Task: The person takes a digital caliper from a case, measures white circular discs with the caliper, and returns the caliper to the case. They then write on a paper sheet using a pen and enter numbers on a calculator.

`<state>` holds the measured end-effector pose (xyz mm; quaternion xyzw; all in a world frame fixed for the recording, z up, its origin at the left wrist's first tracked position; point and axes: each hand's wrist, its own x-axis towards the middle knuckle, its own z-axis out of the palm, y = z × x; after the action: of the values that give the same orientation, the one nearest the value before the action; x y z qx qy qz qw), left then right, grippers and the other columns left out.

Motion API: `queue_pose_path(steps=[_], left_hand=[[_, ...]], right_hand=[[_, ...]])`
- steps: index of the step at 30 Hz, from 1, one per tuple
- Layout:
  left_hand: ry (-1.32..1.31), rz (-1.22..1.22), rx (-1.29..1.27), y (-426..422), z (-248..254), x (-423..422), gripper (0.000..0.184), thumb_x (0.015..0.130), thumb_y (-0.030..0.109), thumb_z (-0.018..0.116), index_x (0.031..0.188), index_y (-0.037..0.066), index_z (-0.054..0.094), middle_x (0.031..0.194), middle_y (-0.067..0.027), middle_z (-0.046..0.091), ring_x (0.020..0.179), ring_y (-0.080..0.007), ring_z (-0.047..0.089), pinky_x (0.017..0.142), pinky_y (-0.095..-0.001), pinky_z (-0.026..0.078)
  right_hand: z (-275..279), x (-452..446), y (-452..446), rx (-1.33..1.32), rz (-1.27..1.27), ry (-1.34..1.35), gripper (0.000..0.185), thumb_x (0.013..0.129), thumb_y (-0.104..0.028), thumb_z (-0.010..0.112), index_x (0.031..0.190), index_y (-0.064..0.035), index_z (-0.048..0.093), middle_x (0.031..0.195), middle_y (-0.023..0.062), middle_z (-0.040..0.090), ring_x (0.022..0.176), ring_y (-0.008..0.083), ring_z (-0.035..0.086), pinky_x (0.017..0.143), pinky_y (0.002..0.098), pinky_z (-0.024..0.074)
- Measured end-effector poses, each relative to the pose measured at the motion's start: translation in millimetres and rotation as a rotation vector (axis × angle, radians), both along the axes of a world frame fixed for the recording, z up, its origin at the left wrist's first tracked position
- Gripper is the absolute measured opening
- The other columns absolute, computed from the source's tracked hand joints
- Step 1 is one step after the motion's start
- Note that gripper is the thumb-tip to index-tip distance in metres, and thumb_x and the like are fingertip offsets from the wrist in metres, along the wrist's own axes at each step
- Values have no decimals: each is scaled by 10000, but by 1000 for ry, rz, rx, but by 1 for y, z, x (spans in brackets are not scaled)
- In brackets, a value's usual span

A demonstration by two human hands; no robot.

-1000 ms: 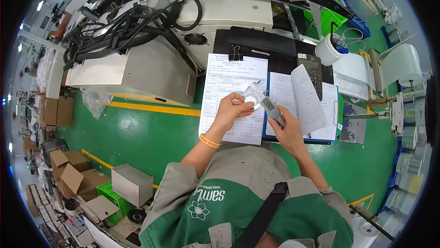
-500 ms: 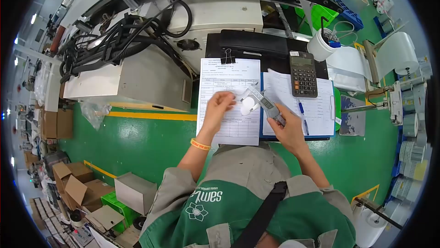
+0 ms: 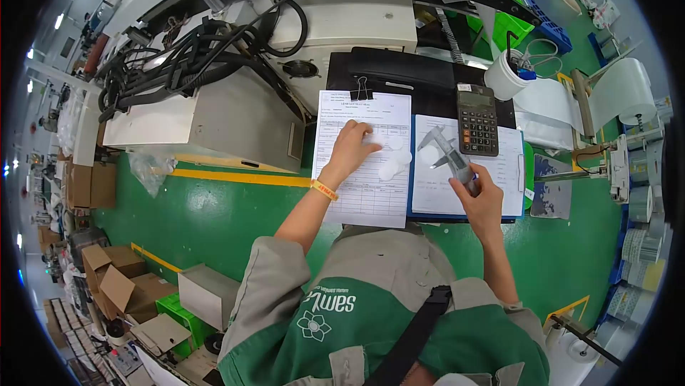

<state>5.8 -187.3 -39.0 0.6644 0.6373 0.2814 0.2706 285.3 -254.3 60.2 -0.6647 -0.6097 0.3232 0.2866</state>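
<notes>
My left hand [image 3: 347,152] rests over the printed sheet [image 3: 360,204], fingers bent and apart; nothing shows in it. Small white round pieces [image 3: 392,165] lie on the sheet just right of that hand. A digital caliper [image 3: 457,163] is in my right hand [image 3: 483,200], its jaws pointing up and left. Near the jaws, a pale round piece [image 3: 429,157] shows over the papers; whether the jaws touch it I cannot tell. Beneath the caliper are papers [image 3: 435,197] on a blue clipboard. A calculator [image 3: 477,120] sits at their upper right.
A black binder clip [image 3: 362,89] holds the sheet's top. Behind it lies a black case [image 3: 399,68]. A white cup with tools [image 3: 504,78] stands at the back right. Left are a grey machine cabinet [image 3: 242,118] and black cables [image 3: 207,58]. Cardboard boxes [image 3: 135,290] are on the lower left.
My right hand and the caliper have moved right, away from the white pieces on the sheet. My left hand has let go and moved up the sheet. The raised page has come down, uncovering the calculator.
</notes>
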Motion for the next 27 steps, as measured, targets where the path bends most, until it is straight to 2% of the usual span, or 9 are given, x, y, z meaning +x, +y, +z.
queue_pose_path(steps=[2,3,5,7,10,11,14,19,27], left_hand=[[28,-24,1,0,0,3,306,711,115,765,942,-23,620,957,-134,566,844,-235,577,768,-338,486],[32,-25,56,1,-2,3,269,699,103,767,877,-16,604,901,-125,588,810,-230,587,738,-332,490],[-50,0,-39,3,-4,2,251,700,91,763,862,-8,599,843,-109,598,762,-227,599,704,-321,493],[-166,38,-140,3,-3,1,199,741,73,749,817,21,574,754,-66,610,689,-208,623,667,-297,513],[-913,206,-390,-5,4,8,173,798,75,724,792,54,552,822,-63,635,715,-197,645,696,-295,540],[-1076,256,-488,-11,9,10,176,828,79,708,792,90,536,885,-73,655,778,-186,658,753,-314,555],[-1329,360,-602,-30,32,25,169,830,85,709,809,100,542,926,-80,661,827,-179,659,791,-323,552],[-1559,416,-607,-48,38,41,159,839,95,705,811,68,550,920,-91,638,887,-180,633,859,-342,556],[-1640,456,-528,-56,32,54,183,836,64,703,785,71,527,887,-78,630,855,-181,644,802,-295,573]], right_hand=[[-17,5,5,17,-9,-12,359,782,-185,741,1049,-5,583,598,63,545,526,104,459,512,256,400],[-27,7,7,24,-11,-19,348,786,-186,736,1037,-4,578,597,67,551,522,110,462,511,260,402],[-40,12,8,25,5,-63,323,796,-187,722,1008,-3,563,606,84,578,517,131,492,514,278,415],[-31,4,5,5,7,-18,336,793,-188,728,1016,2,562,584,59,538,514,105,436,481,275,366],[-30,-13,2,18,51,77,349,809,-182,717,1060,5,563,602,41,547,524,90,434,476,267,347],[-28,-19,2,21,90,103,352,813,-173,710,1079,5,563,612,46,556,531,89,450,483,264,354],[-19,-35,2,0,159,147,386,815,-147,696,1139,6,554,644,59,583,550,92,489,498,266,376],[-16,-47,2,0,212,180,386,823,-101,659,1165,18,527,608,61,552,538,104,480,517,273,399],[-12,-50,0,13,224,172,386,836,-87,664,1181,17,525,668,82,596,578,108,518,541,264,421]])
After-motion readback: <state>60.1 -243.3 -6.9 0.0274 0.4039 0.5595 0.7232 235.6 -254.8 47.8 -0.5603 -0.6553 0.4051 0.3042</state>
